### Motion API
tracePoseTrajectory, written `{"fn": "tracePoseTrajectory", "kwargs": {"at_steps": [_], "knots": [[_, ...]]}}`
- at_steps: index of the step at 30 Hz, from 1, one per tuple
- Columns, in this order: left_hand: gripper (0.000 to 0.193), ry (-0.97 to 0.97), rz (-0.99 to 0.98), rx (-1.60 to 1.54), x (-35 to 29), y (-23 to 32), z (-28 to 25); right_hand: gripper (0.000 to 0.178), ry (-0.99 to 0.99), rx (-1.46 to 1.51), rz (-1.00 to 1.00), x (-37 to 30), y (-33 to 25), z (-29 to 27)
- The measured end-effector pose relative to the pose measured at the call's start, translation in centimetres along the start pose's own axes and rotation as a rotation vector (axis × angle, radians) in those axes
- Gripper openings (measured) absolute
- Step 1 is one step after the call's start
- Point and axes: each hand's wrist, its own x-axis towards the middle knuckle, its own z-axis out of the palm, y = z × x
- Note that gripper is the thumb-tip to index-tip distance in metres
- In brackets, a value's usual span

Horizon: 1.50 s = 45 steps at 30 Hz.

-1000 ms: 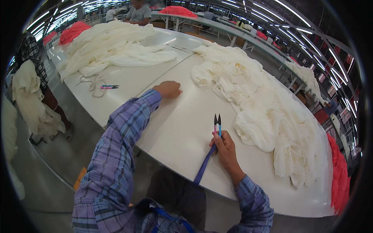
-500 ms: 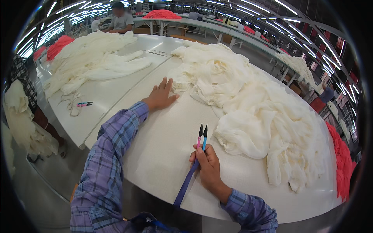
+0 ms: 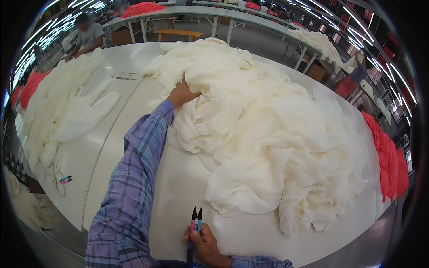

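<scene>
A heap of sheer cream garments (image 3: 268, 120) covers much of the white table in front of me. My left hand (image 3: 181, 94) reaches to the far left part of the heap and grips a fold of a garment, its fingertips partly hidden in the cloth. Near the table's front edge, my right hand (image 3: 205, 245) is closed around thread snips (image 3: 196, 218) with pink and blue handles and black blades pointing away from me. A dark blue ribbon (image 3: 190, 251) hangs from the snips toward my body.
A second cream pile (image 3: 62, 107) lies on the left tabletop (image 3: 96, 145), with another pair of snips (image 3: 65, 179) and loose strips nearby. Red cloth (image 3: 388, 156) hangs at the right edge. A person (image 3: 88, 35) stands at the far left, and a wooden bench (image 3: 178, 33) is behind the table.
My left hand has gone from flat on the table to the heap and taken hold of cloth. The right hand with the snips sits lower, closer to me. The view has shifted.
</scene>
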Motion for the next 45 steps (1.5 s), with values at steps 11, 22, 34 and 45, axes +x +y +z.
{"fn": "tracePoseTrajectory", "kwargs": {"at_steps": [11,22,34,45], "knots": [[0.059,-0.146,-0.154,-0.441,-4.3,7.0,-3.6,0.021,0.184,-0.1,-0.336,1.5,1.3,-1.3],[0.038,-0.19,0.046,-1.158,5.9,33.4,-14.5,0.026,0.595,-0.197,-0.258,-6.6,3.2,-1.5],[0.047,-0.392,0.447,-1.035,4.6,53.6,-0.3,0.035,0.811,-0.3,-0.141,-5.4,7.3,-3.0],[0.066,0.014,0.111,0.151,16.6,18.4,4.7,0.029,0.599,-0.671,0.177,-2.5,2.5,-5.7]]}}
